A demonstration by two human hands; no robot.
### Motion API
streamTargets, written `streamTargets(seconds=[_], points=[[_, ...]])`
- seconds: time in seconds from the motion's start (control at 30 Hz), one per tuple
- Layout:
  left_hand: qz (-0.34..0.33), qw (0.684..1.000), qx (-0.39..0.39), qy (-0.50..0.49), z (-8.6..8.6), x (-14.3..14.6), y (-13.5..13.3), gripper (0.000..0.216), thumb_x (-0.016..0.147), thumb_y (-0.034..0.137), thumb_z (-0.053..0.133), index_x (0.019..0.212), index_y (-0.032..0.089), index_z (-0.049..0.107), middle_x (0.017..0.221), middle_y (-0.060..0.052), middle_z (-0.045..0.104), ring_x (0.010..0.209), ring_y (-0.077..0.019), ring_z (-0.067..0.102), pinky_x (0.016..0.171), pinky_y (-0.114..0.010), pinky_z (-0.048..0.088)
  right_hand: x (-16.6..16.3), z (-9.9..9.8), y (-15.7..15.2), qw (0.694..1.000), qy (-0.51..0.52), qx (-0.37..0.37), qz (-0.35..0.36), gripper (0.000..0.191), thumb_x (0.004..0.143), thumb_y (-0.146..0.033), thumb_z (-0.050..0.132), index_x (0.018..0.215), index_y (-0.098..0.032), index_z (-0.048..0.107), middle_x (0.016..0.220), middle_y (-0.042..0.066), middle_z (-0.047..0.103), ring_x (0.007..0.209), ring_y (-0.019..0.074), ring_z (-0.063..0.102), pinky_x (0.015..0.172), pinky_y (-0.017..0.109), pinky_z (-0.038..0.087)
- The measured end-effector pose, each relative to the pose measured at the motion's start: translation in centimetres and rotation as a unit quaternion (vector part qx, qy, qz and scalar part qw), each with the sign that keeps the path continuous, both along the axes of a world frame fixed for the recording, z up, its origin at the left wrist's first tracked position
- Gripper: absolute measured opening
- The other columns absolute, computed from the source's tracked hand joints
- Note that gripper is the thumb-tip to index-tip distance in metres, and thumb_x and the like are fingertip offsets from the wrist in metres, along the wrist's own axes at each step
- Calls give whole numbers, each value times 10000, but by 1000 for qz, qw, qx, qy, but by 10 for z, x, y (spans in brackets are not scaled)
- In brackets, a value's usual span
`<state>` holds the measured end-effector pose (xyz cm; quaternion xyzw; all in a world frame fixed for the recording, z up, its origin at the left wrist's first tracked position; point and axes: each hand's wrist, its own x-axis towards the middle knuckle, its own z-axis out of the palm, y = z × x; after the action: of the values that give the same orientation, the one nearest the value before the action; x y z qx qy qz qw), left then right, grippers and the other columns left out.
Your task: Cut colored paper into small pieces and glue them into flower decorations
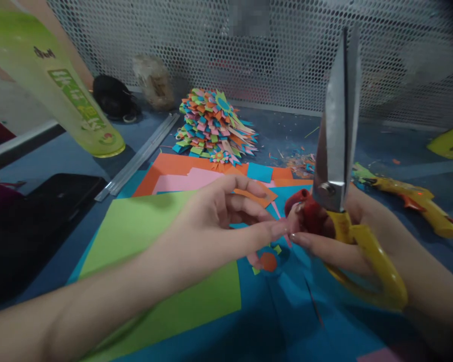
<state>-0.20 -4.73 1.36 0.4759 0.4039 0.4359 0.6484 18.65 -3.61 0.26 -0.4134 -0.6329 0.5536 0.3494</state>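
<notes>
In my right hand (366, 226) is a pair of scissors (335, 146) with yellow handles, its closed blades pointing up. A red, soft-looking rolled piece (309, 213) is also in the right fingers, partly hidden behind the scissors. My left hand (226, 216) reaches in from the left, thumb and middle fingertips drawn together against the near end of that red piece. Whatever lies between those fingertips is hidden. Beneath the hands lie a blue sheet (298, 311), a green sheet (136, 236) and an orange paper disc (269, 261) among small scraps.
A multicoloured cone of folded paper pieces (211, 125) stands behind the sheets. To the left are a green bottle (75, 95), a black phone (68, 196) and clear plastic strips (139, 156). A yellow glue gun (419, 201) lies right. Perforated metal mesh (196, 40) closes the back.
</notes>
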Motion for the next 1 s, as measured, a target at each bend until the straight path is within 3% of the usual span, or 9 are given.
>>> streamTargets(seconds=[0.33,1.0], points=[[-15,1000,-19,-10,-6,3,0,345,667,-20,619,904,197,493,656,16,674,498,-121,628,432,-221,545,0,0,-2,1000,-3,6,-7,291,737,-176,713,869,-253,465,731,-70,640,636,99,649,576,212,550],[-10,999,-36,-23,-5,7,0,337,670,-19,620,895,198,495,625,21,680,442,-124,622,408,-226,538,-2,0,-2,999,-3,18,-30,328,714,-162,733,895,-264,479,725,-86,638,614,102,660,553,211,534]])
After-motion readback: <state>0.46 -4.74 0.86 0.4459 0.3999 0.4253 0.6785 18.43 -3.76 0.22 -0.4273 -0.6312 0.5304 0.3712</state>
